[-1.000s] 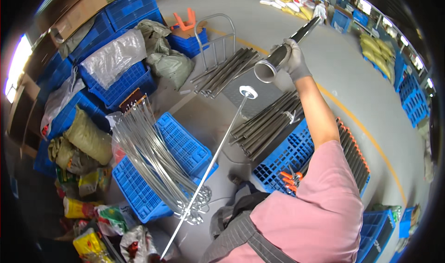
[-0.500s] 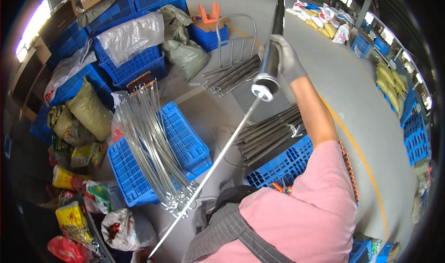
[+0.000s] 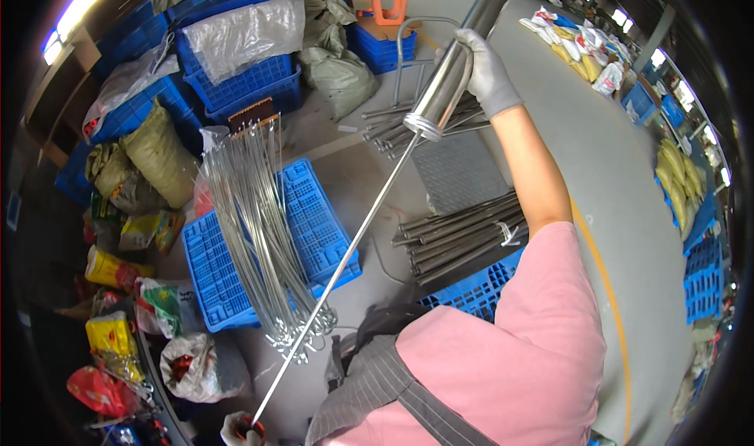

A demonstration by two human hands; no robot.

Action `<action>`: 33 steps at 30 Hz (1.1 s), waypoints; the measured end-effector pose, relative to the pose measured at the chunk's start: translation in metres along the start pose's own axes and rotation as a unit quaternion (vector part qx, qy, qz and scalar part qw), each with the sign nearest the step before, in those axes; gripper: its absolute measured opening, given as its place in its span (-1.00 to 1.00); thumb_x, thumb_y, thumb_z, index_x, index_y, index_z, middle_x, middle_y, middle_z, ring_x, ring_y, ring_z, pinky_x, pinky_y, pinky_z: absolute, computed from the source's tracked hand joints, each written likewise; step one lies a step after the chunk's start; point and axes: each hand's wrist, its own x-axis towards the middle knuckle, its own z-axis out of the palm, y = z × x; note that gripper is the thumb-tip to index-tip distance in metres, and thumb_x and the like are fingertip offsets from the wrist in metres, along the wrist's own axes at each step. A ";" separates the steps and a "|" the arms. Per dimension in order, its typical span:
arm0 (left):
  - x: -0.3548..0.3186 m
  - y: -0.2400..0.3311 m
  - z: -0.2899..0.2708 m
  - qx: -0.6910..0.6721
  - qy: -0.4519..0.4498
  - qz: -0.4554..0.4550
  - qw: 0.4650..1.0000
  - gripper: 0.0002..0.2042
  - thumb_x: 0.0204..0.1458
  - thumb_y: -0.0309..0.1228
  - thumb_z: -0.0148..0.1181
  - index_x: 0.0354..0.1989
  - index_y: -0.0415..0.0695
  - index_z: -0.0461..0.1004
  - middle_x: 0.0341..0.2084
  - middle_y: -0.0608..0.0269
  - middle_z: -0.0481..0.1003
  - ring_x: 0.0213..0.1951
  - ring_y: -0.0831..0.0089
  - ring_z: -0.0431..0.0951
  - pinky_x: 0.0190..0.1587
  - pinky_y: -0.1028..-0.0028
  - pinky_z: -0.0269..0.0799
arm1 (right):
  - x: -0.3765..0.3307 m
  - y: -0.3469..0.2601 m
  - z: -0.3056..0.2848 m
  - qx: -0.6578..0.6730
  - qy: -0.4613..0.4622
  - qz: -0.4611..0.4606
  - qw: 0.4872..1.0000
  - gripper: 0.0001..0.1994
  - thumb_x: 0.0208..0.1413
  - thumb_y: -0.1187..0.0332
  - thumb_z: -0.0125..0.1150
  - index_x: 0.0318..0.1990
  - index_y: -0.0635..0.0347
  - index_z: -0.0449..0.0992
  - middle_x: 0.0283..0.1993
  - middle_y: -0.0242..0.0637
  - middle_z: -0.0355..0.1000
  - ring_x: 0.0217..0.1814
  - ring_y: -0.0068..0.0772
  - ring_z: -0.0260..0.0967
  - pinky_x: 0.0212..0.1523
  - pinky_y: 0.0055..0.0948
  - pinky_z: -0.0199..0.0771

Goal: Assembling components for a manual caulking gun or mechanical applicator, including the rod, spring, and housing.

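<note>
Far left, floor: stuffed sacks (image 3: 161,151) and bright packets (image 3: 110,267) lie heaped beside stacked blue crates (image 3: 236,84), one of them covered with a clear plastic sheet (image 3: 247,29).
Left centre: a bundle of thin wire rods (image 3: 259,218) rests slanted across a flat blue crate (image 3: 314,226) on the floor, looped ends at the lower end.
Your left hand (image 3: 242,429): gloved, at the lower edge; its grip is closed on the near end of the long thin rod (image 3: 345,261).
Long thin rod: runs from your left hand up and to the right, over the blue crate, its far end at the mouth of the steel tube (image 3: 452,77).
Steel tube: held up in the air, tilted, open end toward you, well above the floor.
Your right hand (image 3: 487,73): gloved, arm stretched out; its grip is clamped round the steel tube just above the open end.
Centre right, floor: a tied bundle of dark metal bars (image 3: 463,238) lies by a grey ribbed mat (image 3: 459,171); more bars (image 3: 393,124) lie beyond, under the tube.
Far right: yellow sacks (image 3: 679,179) lie at the edge of the grey floor (image 3: 597,147).
</note>
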 end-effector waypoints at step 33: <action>-0.265 -0.095 -0.365 0.058 0.326 0.106 0.938 0.35 -0.18 -0.31 0.70 0.72 -0.25 -0.24 -0.03 -0.10 0.67 -0.02 0.01 0.75 0.11 0.19 0.64 | -0.874 0.230 0.728 0.259 -0.569 0.272 0.732 -0.56 0.39 0.29 0.25 0.34 0.18 0.37 0.07 -0.20 0.54 0.06 -0.14 0.60 0.27 0.07 0.60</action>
